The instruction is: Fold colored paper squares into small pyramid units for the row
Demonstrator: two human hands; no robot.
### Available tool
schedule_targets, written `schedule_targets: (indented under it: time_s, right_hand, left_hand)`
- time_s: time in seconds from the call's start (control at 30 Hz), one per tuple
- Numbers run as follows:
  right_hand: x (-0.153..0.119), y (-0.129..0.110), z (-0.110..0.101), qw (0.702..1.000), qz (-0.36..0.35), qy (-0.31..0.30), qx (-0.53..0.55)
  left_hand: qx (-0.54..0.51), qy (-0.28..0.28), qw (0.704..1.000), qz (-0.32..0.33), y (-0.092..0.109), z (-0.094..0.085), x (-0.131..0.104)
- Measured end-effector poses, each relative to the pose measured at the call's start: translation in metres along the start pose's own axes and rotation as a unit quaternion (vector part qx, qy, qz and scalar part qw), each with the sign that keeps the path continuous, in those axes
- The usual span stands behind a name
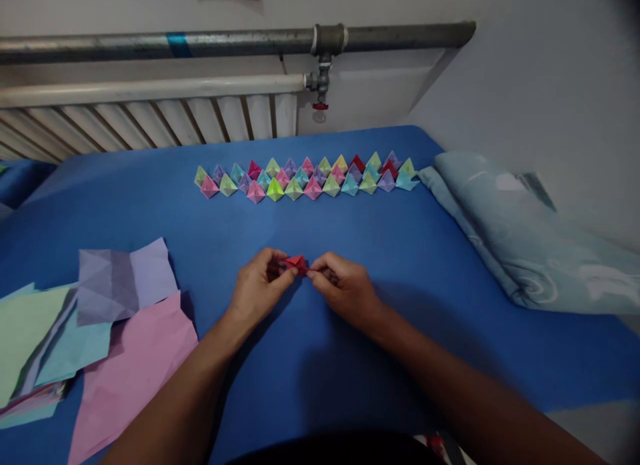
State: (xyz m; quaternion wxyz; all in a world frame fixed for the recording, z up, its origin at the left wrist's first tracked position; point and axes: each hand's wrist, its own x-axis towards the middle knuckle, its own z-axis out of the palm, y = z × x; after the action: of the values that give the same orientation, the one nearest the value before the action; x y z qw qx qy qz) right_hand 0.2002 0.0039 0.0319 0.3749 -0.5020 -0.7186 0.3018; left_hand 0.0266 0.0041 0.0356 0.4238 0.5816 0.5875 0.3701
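A small red folded paper piece [296, 262] is held between my two hands above the blue surface. My left hand [261, 280] pinches its left side with thumb and fingers. At its right end, my right hand [344, 283] grips a thin tip between thumb and forefinger. Parts of the paper are hidden behind my fingers. Farther off, several folded origami pieces [294, 189] in pink, green, blue, purple, yellow and red stand in staggered rows across the surface.
Loose coloured sheets lie at the left: a creased purple sheet [107, 285], a pink sheet [135, 365] and a stack with a green sheet [30, 335]. A folded light-blue blanket [520, 232] rests at the right. Behind stand a radiator [150, 122] and a metal pipe [250, 43].
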Motion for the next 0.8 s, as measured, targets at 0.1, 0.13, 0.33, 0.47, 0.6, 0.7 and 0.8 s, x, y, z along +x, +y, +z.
schedule_targets:
  time_s: [0.1, 0.13, 0.33, 0.47, 0.6, 0.7, 0.8]
  right_hand:
    - [-0.0012, -0.0028, 0.0009, 1.000, 0.002, -0.009, 0.003]
    - [-0.0015, -0.0037, 0.0011, 1.000, 0.004, -0.012, 0.004]
    - [-0.0022, -0.0066, 0.0015, 1.000, -0.004, -0.008, 0.000]
    - [-0.0020, -0.0058, 0.0009, 0.996, -0.076, -0.027, -0.027]
    - [-0.0025, -0.0043, 0.0010, 0.991, -0.098, -0.076, -0.055]
    - [-0.0034, -0.0046, 0.0006, 0.987, -0.104, -0.107, -0.058]
    - [-0.0034, -0.0057, -0.0006, 0.991, -0.101, -0.086, -0.036]
  left_hand:
    - [-0.013, 0.008, 1.000, -0.009, -0.0040, 0.0020, 0.0016]
    - [-0.013, 0.014, 1.000, -0.012, -0.0055, 0.0027, 0.0022]
    - [0.002, 0.010, 1.000, -0.016, -0.0091, 0.0045, 0.0027]
    - [0.004, -0.003, 1.000, -0.010, -0.0077, 0.0037, 0.0013]
    - [-0.010, -0.006, 1.000, -0.010, -0.0049, 0.0024, 0.0010]
    - [-0.012, -0.003, 1.000, -0.012, -0.0027, 0.0014, 0.0012]
    - [0.021, -0.006, 1.000, -0.002, -0.0018, 0.0011, 0.0004]
